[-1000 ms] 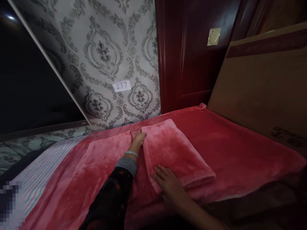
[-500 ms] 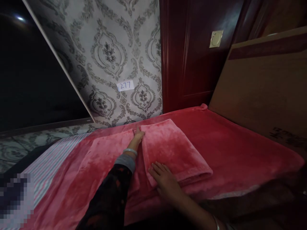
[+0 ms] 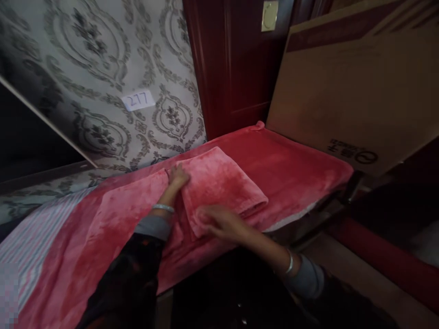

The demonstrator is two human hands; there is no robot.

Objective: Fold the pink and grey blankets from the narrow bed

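A folded pink-red plush cloth (image 3: 222, 180) lies on a red plush cover (image 3: 288, 160) over a long surface. My left hand (image 3: 179, 177) rests on its upper left corner, fingers apart, holding nothing. At the lower left corner of the cloth is my right hand (image 3: 222, 223), blurred by motion, so its fingers are hard to make out. To the left of my left hand, a second pink plush piece (image 3: 126, 205) lies flat, partly covered by my left forearm. Both wrists wear silver bracelets.
A striped cloth (image 3: 44, 233) lies at the left. Behind stand a patterned wall with a paper marked 277 (image 3: 138, 99), a dark screen (image 3: 30, 141) and a dark red panel (image 3: 240, 59). A large cardboard box (image 3: 350, 82) leans at the right.
The view has turned right and down. My left hand has come onto the cloth's corner from its edge. My right hand, flat with spread fingers before, is now raised at the wrist and blurred.
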